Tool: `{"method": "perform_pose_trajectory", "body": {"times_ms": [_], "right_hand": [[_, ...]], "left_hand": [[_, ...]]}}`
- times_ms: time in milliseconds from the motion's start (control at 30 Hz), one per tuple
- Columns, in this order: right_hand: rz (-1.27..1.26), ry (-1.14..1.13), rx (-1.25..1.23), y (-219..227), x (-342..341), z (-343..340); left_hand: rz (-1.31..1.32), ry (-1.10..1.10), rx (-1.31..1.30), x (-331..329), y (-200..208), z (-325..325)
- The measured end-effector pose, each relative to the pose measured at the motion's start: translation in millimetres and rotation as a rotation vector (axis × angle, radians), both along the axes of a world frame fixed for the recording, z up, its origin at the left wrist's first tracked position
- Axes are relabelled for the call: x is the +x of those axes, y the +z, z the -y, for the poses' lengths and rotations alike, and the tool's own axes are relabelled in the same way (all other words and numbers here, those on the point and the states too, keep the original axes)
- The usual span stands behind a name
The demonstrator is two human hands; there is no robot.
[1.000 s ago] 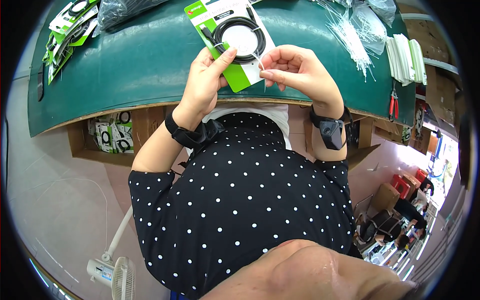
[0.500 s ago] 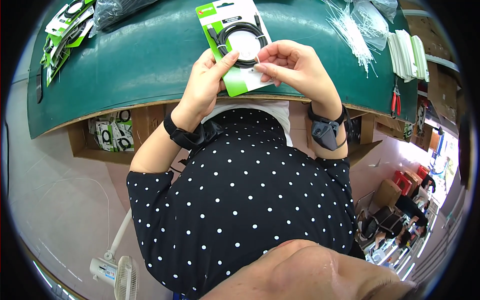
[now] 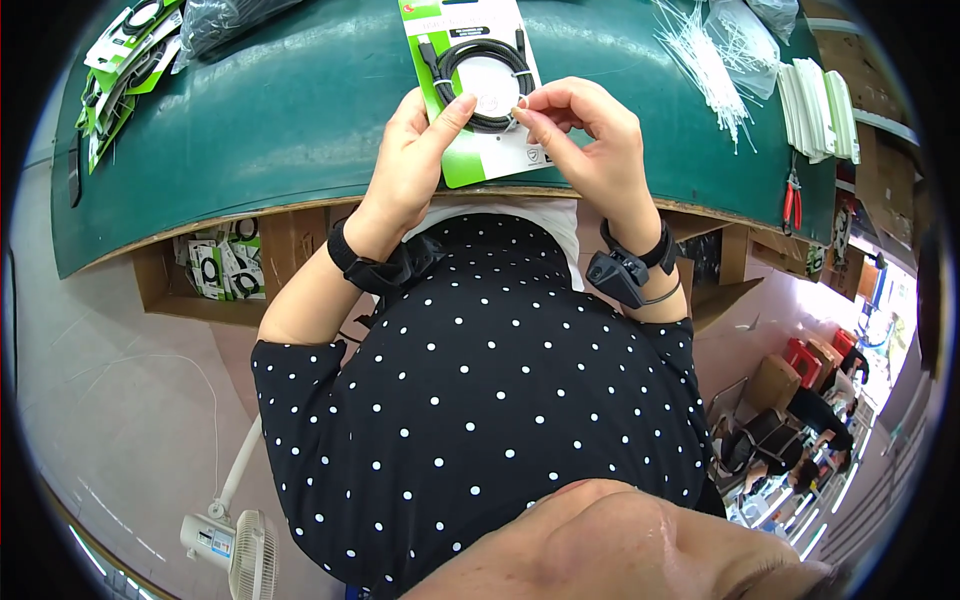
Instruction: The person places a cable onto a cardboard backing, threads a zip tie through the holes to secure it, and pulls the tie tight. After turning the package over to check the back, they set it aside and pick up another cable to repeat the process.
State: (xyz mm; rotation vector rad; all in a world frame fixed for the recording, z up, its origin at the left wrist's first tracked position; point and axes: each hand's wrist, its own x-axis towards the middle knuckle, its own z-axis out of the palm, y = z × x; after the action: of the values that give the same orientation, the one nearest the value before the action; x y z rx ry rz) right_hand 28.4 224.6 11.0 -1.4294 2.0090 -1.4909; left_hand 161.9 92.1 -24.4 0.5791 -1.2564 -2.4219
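Note:
A white and green packaging card [image 3: 464,168] is held over the near edge of the bench, tilted slightly. A coiled black cable [image 3: 487,50] lies against it, bound by thin white ties at its sides. My left hand [image 3: 412,160] grips the card's left edge, thumb on top over the coil and fingers behind the card. At the coil's lower right, my right hand [image 3: 590,140] pinches the end of a white cable tie [image 3: 521,106] between thumb and forefinger. The fingertips cover most of that tie.
The green bench [image 3: 270,120] carries carded cables [image 3: 125,60] at far left and loose white cable ties [image 3: 705,75] at right. Beside those are a stack of cards [image 3: 808,110] and red-handled pliers [image 3: 792,200]. Below the bench sits a cardboard box [image 3: 165,285] of carded cables.
The card has shifted slightly away from me. My right wrist has turned and moved a little left, its thumb and forefinger still pinched at the coil's lower right. My left hand keeps its grip.

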Motion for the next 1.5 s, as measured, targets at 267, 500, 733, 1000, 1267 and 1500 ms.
{"method": "perform_pose_trajectory", "body": {"times_ms": [267, 500, 733, 1000, 1267, 1500], "right_hand": [[-0.13, -0.028, -0.056, -3, 9, -1], [-0.191, -0.056, -0.112, -7, 14, -1], [-0.241, -0.105, -0.179, -12, 19, 1], [-0.261, -0.107, -0.226, -13, 20, 3], [-0.349, -0.055, -0.226, -20, 18, 2], [-0.36, -0.051, -0.205, -22, 18, 0]], "left_hand": [[-0.011, 0.032, 0.013, 0, 0, -1], [0.005, 0.044, 0.026, -1, -2, -1], [-0.001, 0.053, 0.028, -1, 0, -2], [-0.02, 0.066, 0.013, -1, -1, -2], [-0.016, 0.085, -0.012, -1, -1, -4], [-0.024, 0.093, 0.002, -2, -1, -4]]}}
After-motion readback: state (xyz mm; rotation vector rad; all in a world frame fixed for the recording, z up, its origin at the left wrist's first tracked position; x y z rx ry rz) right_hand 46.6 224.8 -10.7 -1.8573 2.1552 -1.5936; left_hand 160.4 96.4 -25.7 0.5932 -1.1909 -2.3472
